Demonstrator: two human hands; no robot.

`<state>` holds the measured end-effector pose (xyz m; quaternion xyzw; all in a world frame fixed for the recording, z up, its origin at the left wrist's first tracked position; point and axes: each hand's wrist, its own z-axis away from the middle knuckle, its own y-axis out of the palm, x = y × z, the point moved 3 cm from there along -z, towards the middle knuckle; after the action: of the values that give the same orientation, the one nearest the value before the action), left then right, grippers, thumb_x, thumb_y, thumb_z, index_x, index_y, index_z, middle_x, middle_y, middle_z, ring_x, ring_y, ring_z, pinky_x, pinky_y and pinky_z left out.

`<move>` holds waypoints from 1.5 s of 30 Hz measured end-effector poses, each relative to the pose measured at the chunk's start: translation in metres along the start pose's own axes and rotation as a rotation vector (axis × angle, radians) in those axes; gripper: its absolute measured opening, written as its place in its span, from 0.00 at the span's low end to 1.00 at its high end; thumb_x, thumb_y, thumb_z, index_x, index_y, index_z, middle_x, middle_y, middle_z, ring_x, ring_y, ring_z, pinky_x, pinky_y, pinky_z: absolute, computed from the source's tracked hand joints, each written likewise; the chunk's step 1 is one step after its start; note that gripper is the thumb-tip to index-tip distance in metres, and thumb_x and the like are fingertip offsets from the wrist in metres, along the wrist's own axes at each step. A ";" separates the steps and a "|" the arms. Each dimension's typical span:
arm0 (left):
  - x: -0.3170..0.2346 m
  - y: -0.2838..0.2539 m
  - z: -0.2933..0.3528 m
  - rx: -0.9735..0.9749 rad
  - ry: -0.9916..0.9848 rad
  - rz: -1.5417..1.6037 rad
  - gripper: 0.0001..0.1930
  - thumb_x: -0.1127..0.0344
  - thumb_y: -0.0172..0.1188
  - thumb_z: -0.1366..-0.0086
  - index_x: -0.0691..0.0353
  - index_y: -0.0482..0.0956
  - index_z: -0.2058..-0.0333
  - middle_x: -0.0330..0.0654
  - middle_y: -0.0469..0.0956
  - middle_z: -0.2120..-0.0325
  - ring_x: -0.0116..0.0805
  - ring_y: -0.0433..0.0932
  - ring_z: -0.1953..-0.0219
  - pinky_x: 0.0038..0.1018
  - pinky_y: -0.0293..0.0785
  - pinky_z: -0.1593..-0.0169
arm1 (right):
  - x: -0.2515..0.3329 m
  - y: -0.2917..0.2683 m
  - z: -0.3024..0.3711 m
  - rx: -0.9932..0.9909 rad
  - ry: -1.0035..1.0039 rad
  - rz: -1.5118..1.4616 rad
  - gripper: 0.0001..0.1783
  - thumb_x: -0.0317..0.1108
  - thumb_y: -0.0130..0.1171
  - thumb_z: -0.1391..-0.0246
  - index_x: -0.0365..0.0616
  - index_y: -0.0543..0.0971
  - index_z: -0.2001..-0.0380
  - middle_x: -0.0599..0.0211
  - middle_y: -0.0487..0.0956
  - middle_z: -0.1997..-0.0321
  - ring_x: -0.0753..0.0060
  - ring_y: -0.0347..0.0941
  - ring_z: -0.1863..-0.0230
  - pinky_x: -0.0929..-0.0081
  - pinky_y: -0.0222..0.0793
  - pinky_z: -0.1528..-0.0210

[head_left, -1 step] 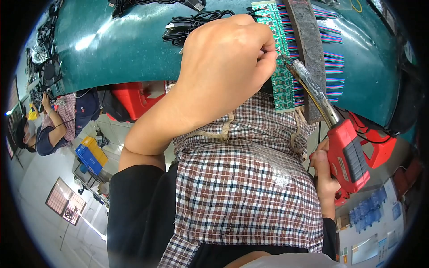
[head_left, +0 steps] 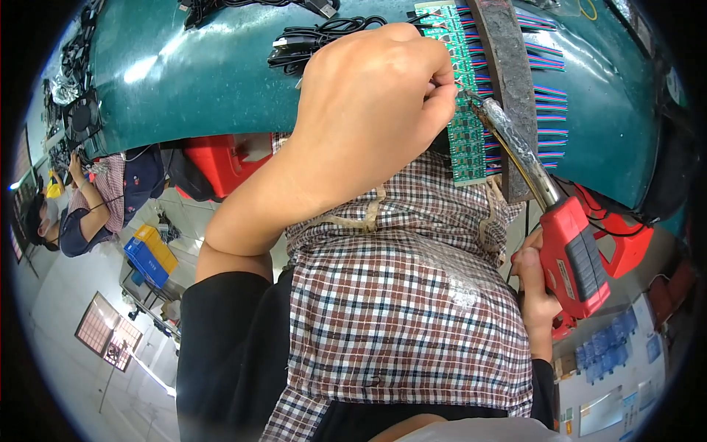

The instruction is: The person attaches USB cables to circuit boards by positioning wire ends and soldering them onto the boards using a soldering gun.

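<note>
My left hand (head_left: 375,103) is closed in a pinch over a strip of green circuit boards (head_left: 467,140). Thin wire ends show on the board right at its fingertips, and most of what it pinches is hidden. In my right hand (head_left: 535,287) is a red-handled soldering iron (head_left: 565,247), its metal barrel slanting up to the left. The iron's tip meets the board strip just beside my left fingertips. A dark, heavy-looking bar (head_left: 508,81) lies along the strip, across rows of multicoloured wires (head_left: 549,107). Black cables (head_left: 324,33) with a USB plug lie beyond my left hand.
The green tabletop (head_left: 199,88) curves around in front of me. More black cables (head_left: 243,4) lie at its far edge. A red chair or stool (head_left: 221,162) stands beneath the table. At the left, another person (head_left: 110,191) sits near blue and yellow crates (head_left: 151,255).
</note>
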<state>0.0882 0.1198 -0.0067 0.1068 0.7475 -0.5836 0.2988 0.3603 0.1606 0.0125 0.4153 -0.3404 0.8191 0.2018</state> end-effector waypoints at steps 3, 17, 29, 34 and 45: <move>0.000 0.000 0.001 -0.011 0.006 0.005 0.03 0.73 0.67 0.48 0.60 0.80 0.74 0.36 0.77 0.77 0.28 0.78 0.76 0.23 0.71 0.73 | -0.003 -0.003 0.002 -0.006 -0.035 0.006 0.05 0.24 0.54 0.43 0.41 0.67 0.67 0.66 0.67 0.73 0.78 0.62 0.76 0.79 0.61 0.73; 0.001 0.003 -0.001 -0.086 0.045 0.040 0.04 0.71 0.67 0.52 0.61 0.80 0.79 0.40 0.76 0.81 0.40 0.79 0.77 0.33 0.75 0.74 | -0.007 -0.003 0.003 0.005 -0.050 0.054 0.05 0.25 0.55 0.43 0.39 0.68 0.66 0.67 0.69 0.73 0.79 0.63 0.78 0.80 0.61 0.75; 0.003 0.002 -0.001 -0.084 0.038 0.037 0.03 0.71 0.67 0.52 0.60 0.80 0.79 0.40 0.76 0.81 0.40 0.79 0.77 0.33 0.75 0.73 | -0.004 -0.001 0.004 -0.042 -0.100 -0.124 0.12 0.25 0.53 0.41 0.35 0.69 0.54 0.67 0.67 0.75 0.82 0.58 0.83 0.79 0.61 0.77; 0.004 0.003 0.000 -0.081 0.036 0.038 0.03 0.70 0.67 0.51 0.60 0.80 0.78 0.41 0.76 0.81 0.40 0.79 0.77 0.33 0.75 0.72 | -0.001 0.001 0.002 -0.086 -0.083 -0.200 0.11 0.24 0.52 0.41 0.35 0.69 0.55 0.67 0.67 0.76 0.82 0.57 0.84 0.80 0.59 0.78; -0.001 -0.004 -0.002 0.008 0.050 -0.020 0.05 0.69 0.67 0.51 0.60 0.80 0.77 0.41 0.76 0.78 0.41 0.79 0.73 0.34 0.75 0.68 | 0.004 0.002 0.002 -0.162 -0.078 -0.247 0.12 0.26 0.54 0.41 0.35 0.69 0.55 0.69 0.66 0.78 0.84 0.56 0.85 0.81 0.59 0.78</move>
<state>0.0860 0.1208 -0.0026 0.1152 0.7532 -0.5868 0.2740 0.3577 0.1578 0.0155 0.4677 -0.3592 0.7413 0.3204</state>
